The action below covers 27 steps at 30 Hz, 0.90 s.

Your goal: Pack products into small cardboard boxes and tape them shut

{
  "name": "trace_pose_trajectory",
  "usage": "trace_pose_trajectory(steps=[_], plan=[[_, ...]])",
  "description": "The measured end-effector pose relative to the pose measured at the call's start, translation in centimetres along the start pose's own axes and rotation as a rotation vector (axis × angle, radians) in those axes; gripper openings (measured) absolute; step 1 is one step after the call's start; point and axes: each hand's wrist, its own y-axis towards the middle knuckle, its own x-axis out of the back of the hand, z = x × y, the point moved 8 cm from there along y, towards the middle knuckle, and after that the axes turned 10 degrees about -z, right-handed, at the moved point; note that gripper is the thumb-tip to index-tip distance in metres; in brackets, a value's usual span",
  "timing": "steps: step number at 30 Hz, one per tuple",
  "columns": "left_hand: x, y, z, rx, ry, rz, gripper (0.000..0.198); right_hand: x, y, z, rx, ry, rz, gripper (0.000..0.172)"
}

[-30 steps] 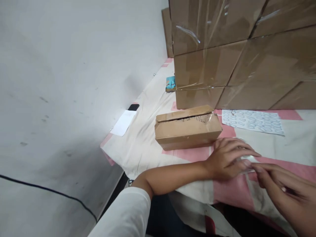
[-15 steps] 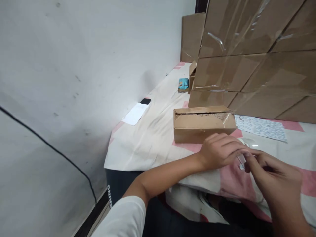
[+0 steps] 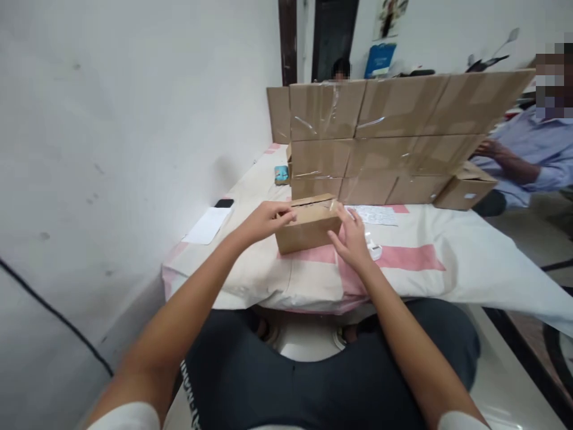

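A closed brown cardboard box [image 3: 308, 226] sits in front of me on the cloth-covered table, a narrow gap along its top flap. My left hand [image 3: 268, 222] is at the box's left end, its fingers curled and thumb and forefinger close together. Whether anything is between those fingertips is too small to tell. At the right end, my right hand [image 3: 353, 239] is open, thumb and fingers apart and close to the box's corner. Beside that hand lies a small white object [image 3: 374, 249], partly hidden behind it.
Behind the box rises a wall of taped cartons [image 3: 385, 143]. A printed sheet [image 3: 376, 215] lies before it. To the left are white paper [image 3: 208, 226], a black phone-like object [image 3: 224, 203] and a blue packet [image 3: 282, 174]. Another person's arm [image 3: 514, 164] is at the right.
My hands were together right of the box; now they are apart, one at each end of it. The view has swung right and shows more of the room.
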Motion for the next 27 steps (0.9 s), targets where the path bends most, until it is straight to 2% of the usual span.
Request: trace_pose_trajectory(steps=[4,11,17,21,24,27], plan=[[-0.2,2.8,1.7,0.046,0.061,0.142,0.034,-2.8,0.3,0.0,0.024,-0.036,0.127,0.059],[-1.9,7.1,4.6,0.129,0.171,0.309,0.031,-3.5,-0.2,-0.6,0.06,-0.012,0.114,0.055],[-4.1,7.7,7.3,0.181,0.316,0.431,0.034,-3.5,-0.3,-0.4,0.021,0.0,0.133,0.053],[-5.0,7.9,9.1,0.262,0.276,0.525,0.038,-3.6,-0.5,-0.5,0.018,0.01,0.137,0.053],[-5.2,8.3,9.7,0.31,0.219,0.564,0.039,-3.5,-0.5,-0.5,0.038,0.023,0.11,0.052],[-5.1,8.5,9.5,0.32,0.213,0.556,0.038,-3.4,-0.4,-0.4,0.054,0.039,0.09,0.051]])
